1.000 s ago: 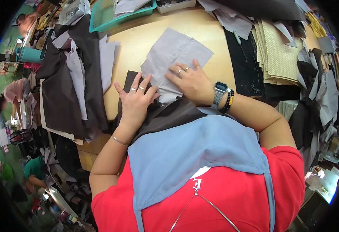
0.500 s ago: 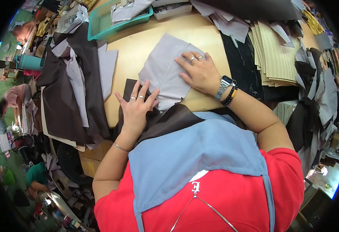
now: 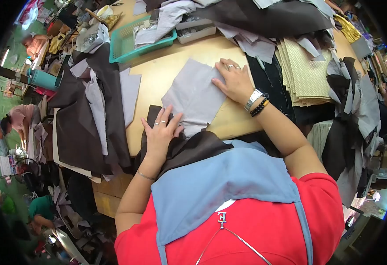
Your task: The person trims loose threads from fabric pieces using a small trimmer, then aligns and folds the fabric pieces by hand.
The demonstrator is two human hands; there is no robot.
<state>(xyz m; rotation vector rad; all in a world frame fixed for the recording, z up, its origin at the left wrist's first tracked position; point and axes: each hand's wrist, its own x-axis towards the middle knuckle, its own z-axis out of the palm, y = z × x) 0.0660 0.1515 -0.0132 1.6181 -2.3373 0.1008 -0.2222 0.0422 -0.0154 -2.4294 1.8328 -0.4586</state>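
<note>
A pale grey-lilac piece of fabric (image 3: 193, 90) lies on the pale wooden table (image 3: 158, 73) in front of me. My left hand (image 3: 161, 129) rests at its lower left edge with the fingers apart, partly over dark brown material (image 3: 195, 148) that hangs over the table's near edge. At the upper right edge of the pale piece, my right hand (image 3: 236, 83) lies with its fingers outstretched. The fingertips touch the fabric's margin. Neither hand grips anything that I can see.
To the left lie dark brown sheets (image 3: 109, 101) with pale pieces on them. A teal basket (image 3: 118, 46) and a white tray (image 3: 196, 32) stand at the back. Woven-pattern yellowish sheets (image 3: 301, 73) are stacked at the right. Other people work at the far left.
My right hand has slid from the middle of the pale fabric toward its upper right edge. My left hand stays at the lower left. The camera view has shifted slightly.
</note>
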